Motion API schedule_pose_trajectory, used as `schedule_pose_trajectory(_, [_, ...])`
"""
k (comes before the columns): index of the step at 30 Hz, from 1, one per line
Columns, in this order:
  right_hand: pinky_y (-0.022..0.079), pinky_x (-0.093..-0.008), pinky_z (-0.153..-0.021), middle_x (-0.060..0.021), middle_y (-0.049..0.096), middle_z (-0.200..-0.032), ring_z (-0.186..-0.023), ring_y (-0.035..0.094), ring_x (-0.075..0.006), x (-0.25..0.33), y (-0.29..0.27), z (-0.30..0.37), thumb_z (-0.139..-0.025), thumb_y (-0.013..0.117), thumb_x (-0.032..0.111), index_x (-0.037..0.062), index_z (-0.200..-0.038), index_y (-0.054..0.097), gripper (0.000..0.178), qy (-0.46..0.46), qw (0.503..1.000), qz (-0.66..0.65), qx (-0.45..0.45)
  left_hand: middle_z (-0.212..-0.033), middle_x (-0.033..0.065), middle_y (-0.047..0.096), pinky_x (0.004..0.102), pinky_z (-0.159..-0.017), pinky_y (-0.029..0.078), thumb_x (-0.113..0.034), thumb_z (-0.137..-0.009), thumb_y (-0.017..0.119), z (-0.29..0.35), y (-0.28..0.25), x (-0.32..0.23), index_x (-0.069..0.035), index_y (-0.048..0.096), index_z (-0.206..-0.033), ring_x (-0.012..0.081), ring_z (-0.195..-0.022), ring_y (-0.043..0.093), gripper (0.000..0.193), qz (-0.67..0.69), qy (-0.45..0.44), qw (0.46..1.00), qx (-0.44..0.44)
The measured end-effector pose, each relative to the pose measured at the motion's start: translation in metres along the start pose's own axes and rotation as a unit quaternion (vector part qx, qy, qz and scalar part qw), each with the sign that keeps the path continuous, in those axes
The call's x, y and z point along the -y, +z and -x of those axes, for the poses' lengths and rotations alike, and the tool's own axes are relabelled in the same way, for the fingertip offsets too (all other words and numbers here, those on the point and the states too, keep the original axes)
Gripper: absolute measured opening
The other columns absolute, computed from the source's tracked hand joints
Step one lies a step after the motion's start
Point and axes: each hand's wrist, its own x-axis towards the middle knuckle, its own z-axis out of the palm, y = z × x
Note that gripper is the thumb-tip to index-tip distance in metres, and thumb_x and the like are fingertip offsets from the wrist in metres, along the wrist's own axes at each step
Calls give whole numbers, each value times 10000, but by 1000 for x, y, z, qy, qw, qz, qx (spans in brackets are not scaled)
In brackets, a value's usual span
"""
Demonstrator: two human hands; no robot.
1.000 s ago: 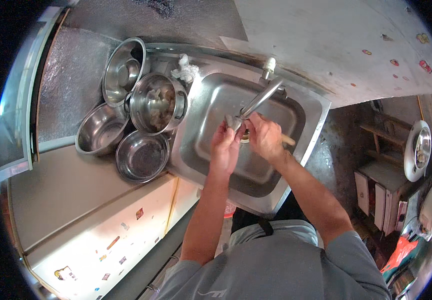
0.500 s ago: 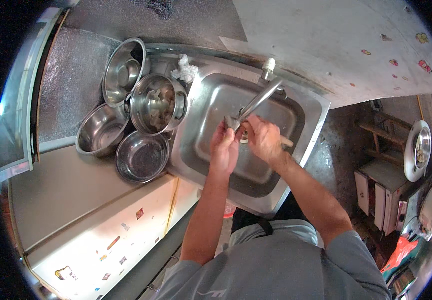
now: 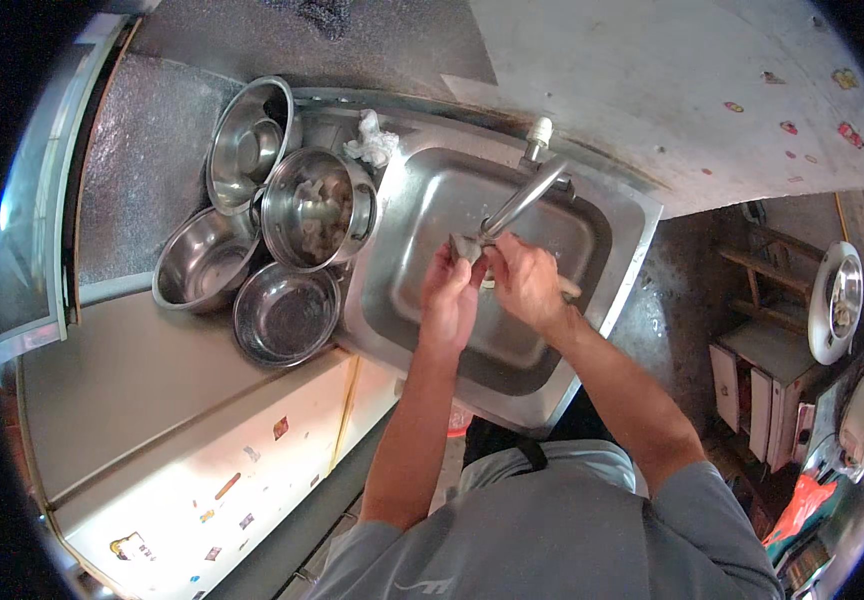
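By the faucet (image 3: 522, 202): left hand (image 3: 449, 297) pinches a greyish piece (image 3: 465, 248), seemingly steadying it
Right hand (image 3: 525, 287): curled, apparently gripping a tan handle (image 3: 572, 288) (far end's hidden)

You've got a white panel (image 3: 177, 508) with small stickers, lower left; a crumpled white wad (image 3: 372, 142), upper centre-left; wooden frame (image 3: 772, 266), right. Far right, you see a white-rimmed oval object (image 3: 820, 318); orange-red bag (image 3: 805, 503), lower right. Your upper-right wall (image 3: 632, 90) has stickers too.
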Motion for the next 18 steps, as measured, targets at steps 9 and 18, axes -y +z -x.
schedule_pose_trajectory(9, [497,-513,-660,-224,648,-832,-800,637,-438,6,-4,0,-910,557,125,51,-999,530,119,75,993,-92,16,-1240,65,521,373,-1041,354,-151,-932,595,5,2,0,-34,455,-1285,183,-1156,501,397,-34,-9,999,-18])
schedule_pose_trajectory(18, [489,-516,-654,-239,630,-805,-789,624,-453,6,-6,-4,-892,571,106,38,-953,525,103,7,993,-117,7,-1232,81,523,316,-972,443,-12,-929,554,12,-2,0,-21,403,-1341,155,-1115,528,439,-182,-40,982,-40])
